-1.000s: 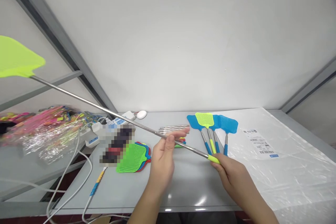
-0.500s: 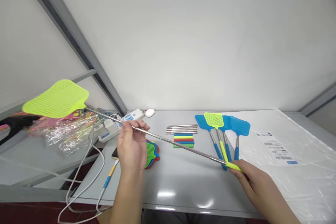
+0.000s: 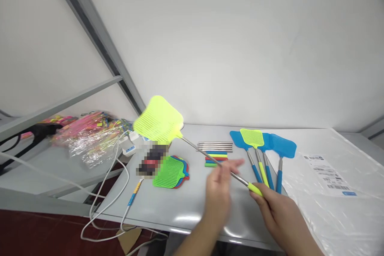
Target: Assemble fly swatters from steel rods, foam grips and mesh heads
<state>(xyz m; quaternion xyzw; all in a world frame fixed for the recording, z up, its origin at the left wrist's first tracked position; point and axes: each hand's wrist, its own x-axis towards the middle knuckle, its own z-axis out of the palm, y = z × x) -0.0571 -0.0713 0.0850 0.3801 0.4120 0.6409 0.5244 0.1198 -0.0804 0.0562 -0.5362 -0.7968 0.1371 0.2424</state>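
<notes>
A yellow-green fly swatter [image 3: 162, 122] with a telescopic metal rod reaches up and left over the table. My right hand [image 3: 277, 208] is closed around its yellow grip. On the middle of the rod is my left hand [image 3: 219, 192], slightly blurred, thumb and fingers closed about the metal with some fingertips pointing right. Beyond my left hand lie a row of metal rods [image 3: 214, 146] and several coloured grips [image 3: 216, 159]. Loose swatter heads [image 3: 169, 172] in green, blue and red are stacked to the left. Behind my right hand, several blue and yellow swatters [image 3: 267, 148] are laid side by side.
A white plastic mailing bag [image 3: 318, 144] with a label covers the table's right side. On the left are a blurred-out phone [image 3: 153, 160], a white cable [image 3: 117, 196], a power strip [image 3: 129, 146] and plastic-wrapped goods [image 3: 90, 136] on a shelf.
My left hand has slid down the rod toward the grip, and the rod now looks shorter. The swatter's head has come in from the far left. My view has shifted slightly left.
</notes>
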